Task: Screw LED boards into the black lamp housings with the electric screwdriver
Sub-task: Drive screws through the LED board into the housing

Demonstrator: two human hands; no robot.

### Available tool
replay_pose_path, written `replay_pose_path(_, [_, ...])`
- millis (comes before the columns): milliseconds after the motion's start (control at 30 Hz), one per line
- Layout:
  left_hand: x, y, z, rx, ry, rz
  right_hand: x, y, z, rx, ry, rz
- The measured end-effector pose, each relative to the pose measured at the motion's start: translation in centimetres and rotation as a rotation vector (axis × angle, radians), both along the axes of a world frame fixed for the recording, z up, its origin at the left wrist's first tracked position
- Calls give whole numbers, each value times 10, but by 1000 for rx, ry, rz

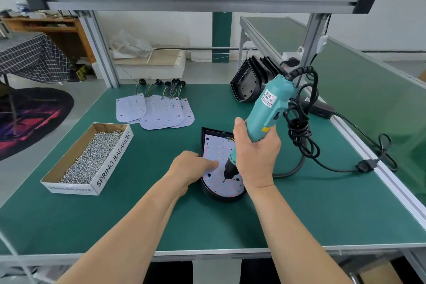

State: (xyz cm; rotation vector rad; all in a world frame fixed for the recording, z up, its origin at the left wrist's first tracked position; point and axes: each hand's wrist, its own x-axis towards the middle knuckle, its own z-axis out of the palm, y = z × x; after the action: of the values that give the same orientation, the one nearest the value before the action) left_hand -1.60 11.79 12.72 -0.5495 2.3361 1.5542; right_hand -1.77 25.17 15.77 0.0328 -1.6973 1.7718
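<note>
The teal plastic electric screwdriver (265, 108) stands tilted, with its bit down on the near, rounded end of the white LED board (219, 152) and its cable end up to the right. The board lies in a black lamp housing (221, 197) on the green table (138, 214), long axis pointing away from the person. The right hand (255, 154) curls its fingers round the screwdriver. The left hand (191, 168) presses almost straight fingers on the board.
</note>
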Motion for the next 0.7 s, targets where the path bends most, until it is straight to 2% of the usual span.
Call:
replay_pose_path(200, [-1, -3, 0, 1, -8, -8, 12, 6, 9, 6, 41, 55])
replay_pose_path(333, [-1, -4, -1, 4, -16, -8, 15, 17, 24, -90, 85, 28])
replay_pose_path(400, [1, -6, -1, 11, -36, -22, 14, 25, 24, -202, 53, -11])
replay_pose_path(567, [16, -7, 6, 21, -89, -50, 7, 47, 1, -582, -199, -62])
replay_pose_path(667, [19, -16, 11, 79, -77, 130, 6, 56, -13, -702, -274, -54])
replay_pose_path(700, [20, -23, 12, 218, -52, 236, 7, 58, -18, -721, -283, -55])
